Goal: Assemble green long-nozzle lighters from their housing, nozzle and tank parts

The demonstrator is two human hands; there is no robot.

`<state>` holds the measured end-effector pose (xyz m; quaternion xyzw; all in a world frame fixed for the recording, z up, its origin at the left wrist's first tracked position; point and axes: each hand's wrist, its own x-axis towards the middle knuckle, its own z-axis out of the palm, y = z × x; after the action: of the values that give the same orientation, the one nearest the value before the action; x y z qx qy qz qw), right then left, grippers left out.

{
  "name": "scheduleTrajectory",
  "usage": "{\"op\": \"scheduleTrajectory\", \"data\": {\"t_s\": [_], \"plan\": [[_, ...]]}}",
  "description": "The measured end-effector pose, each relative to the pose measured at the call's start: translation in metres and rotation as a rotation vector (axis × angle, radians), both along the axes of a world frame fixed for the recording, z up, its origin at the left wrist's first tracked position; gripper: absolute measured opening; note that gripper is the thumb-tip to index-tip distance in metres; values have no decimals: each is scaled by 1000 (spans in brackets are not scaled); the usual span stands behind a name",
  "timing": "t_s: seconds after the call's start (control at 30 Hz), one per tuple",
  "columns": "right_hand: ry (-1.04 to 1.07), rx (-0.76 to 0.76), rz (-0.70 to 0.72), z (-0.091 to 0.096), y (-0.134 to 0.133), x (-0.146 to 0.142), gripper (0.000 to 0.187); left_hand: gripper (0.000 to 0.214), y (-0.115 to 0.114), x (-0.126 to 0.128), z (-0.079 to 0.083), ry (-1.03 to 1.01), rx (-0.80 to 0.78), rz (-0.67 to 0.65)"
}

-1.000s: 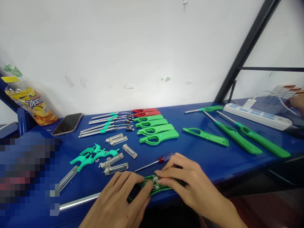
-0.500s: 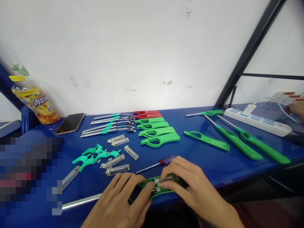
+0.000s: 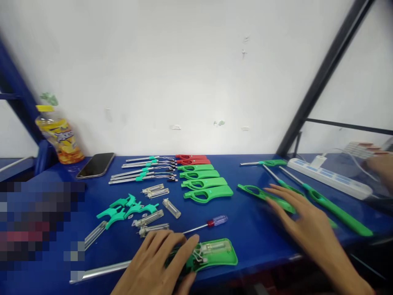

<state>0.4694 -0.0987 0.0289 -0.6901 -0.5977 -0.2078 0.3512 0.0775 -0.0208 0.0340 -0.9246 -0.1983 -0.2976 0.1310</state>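
My left hand (image 3: 159,262) lies with fingers stretched over the front part of a green lighter half-shell (image 3: 219,252) at the table's near edge; a clear tank and small white parts sit inside it, and a metal tube (image 3: 101,271) runs out to the left. My right hand (image 3: 302,223) is open, fingers spread, hovering over a loose green handle shell (image 3: 254,191) on the right, holding nothing. A red-handled screwdriver (image 3: 208,223) lies just behind the open shell.
On the blue table (image 3: 245,229): rows of green and red handle shells (image 3: 204,180), metal tubes with wires (image 3: 144,171), teal triggers (image 3: 125,205), clear tanks (image 3: 153,217), two assembled green lighters (image 3: 334,209), a phone (image 3: 95,165), a drink bottle (image 3: 59,137), a power strip (image 3: 330,178). Another person's hand (image 3: 380,170) at far right.
My right hand has left the lighter shell and swung right toward the loose green handle shell. The left hand stays on the shell. The camera has tilted upward slightly.
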Motion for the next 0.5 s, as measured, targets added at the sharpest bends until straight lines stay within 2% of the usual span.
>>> {"op": "scheduleTrajectory", "data": {"t_s": [0.1,0.23,0.4,0.5], "plan": [[-9,-51,-57,-16,4,27,59,35,-4,-7,13,-11,-93,51],[8,-164,-63,-25,8,31,64,42,-3,-21,26,-62,-135,103],[27,-187,-77,-10,0,15,48,37,5,-30,28,-137,-105,117],[65,-125,-166,2,-10,0,42,37,5,-30,28,-168,-88,117]]}}
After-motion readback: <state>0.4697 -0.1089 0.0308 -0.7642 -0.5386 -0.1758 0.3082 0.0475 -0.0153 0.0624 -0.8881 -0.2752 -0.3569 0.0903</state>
